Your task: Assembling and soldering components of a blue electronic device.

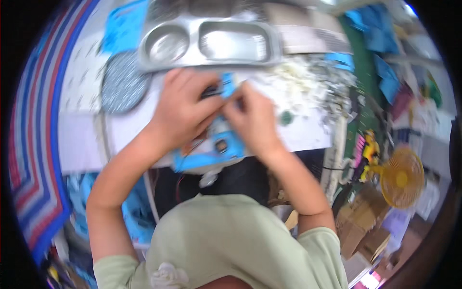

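Both of my hands meet over a blue plastic device [211,150] with small dark parts and thin red wires, lying on the near edge of a white table [308,135]. My left hand [180,111] covers the device's upper left side, fingers curled on it. My right hand [252,120] pinches a small blue piece [227,85] at the device's top, fingertips touching those of the left hand. The picture is blurred, so the fine parts under my fingers stay hidden.
A steel compartment tray [207,45] lies just beyond my hands. A round grey disc [122,82] sits at the left, a heap of pale scraps [313,86] at the right. An orange fan [402,178] and cardboard boxes [363,226] stand on the floor to the right.
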Available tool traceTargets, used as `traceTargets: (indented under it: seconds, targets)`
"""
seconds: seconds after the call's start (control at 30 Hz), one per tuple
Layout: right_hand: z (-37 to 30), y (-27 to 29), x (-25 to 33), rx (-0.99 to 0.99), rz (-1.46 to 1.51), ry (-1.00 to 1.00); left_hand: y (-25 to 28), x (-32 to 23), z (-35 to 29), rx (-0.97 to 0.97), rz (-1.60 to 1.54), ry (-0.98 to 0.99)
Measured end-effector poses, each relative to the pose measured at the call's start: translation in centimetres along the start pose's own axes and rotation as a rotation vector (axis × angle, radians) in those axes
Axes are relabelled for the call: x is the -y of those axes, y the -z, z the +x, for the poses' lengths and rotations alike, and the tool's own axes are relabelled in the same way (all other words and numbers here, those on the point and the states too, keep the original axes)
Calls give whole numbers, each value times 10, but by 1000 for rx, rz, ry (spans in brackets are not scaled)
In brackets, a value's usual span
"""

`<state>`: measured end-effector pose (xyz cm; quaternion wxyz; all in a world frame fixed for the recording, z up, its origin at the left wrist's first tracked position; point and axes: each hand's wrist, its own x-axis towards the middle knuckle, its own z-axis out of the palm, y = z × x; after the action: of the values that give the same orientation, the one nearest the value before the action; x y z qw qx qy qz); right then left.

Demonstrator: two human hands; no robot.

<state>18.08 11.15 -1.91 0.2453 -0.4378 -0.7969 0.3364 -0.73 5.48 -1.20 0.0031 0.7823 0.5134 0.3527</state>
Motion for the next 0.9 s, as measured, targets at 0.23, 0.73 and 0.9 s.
traceTargets:
  seconds: [0.23, 0.73, 0.9]
  targets:
    - [66, 109, 4, 186, -27, 90, 3, -5, -1, 83, 181, 3]
    - [319, 361, -352, -32, -1159, -764, 6, -6, 6, 221, 96, 76]
    - [343, 358, -386, -43, -1105, -950, 8, -9, 14, 259, 68, 71]
